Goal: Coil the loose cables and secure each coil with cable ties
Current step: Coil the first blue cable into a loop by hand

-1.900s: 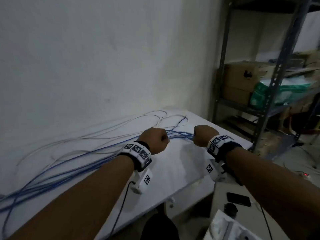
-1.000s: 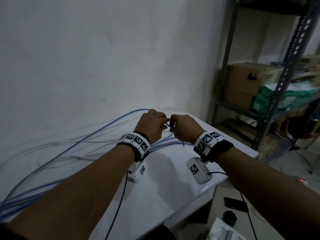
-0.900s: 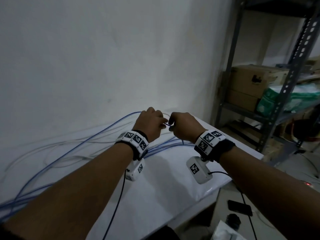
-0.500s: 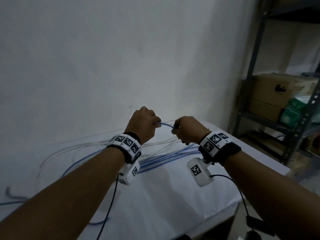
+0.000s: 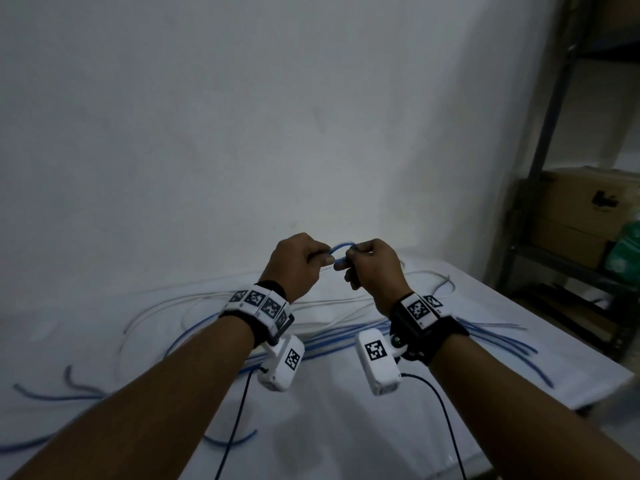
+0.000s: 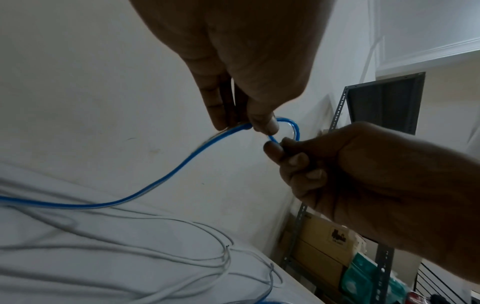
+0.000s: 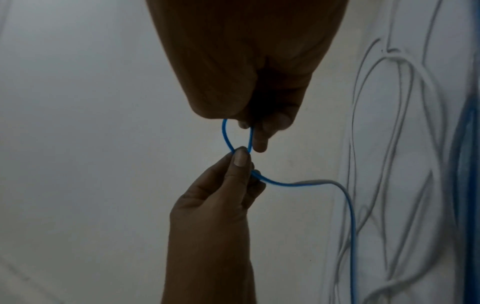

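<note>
The room is dim and the pictures look grey and slightly grainy. In the head view the white wall fades darker toward its upper corners, and the metal shelf at the right edge bows with the wide lens. The loose cables on the table are smeared by motion blur. The left wrist view is the brightest, with soft shadowless light — the white strands low in the frame blur. The right wrist view is the darkest; the right hand is nearly a silhouette.

Loose cables on the table, shelving at its right.
</note>
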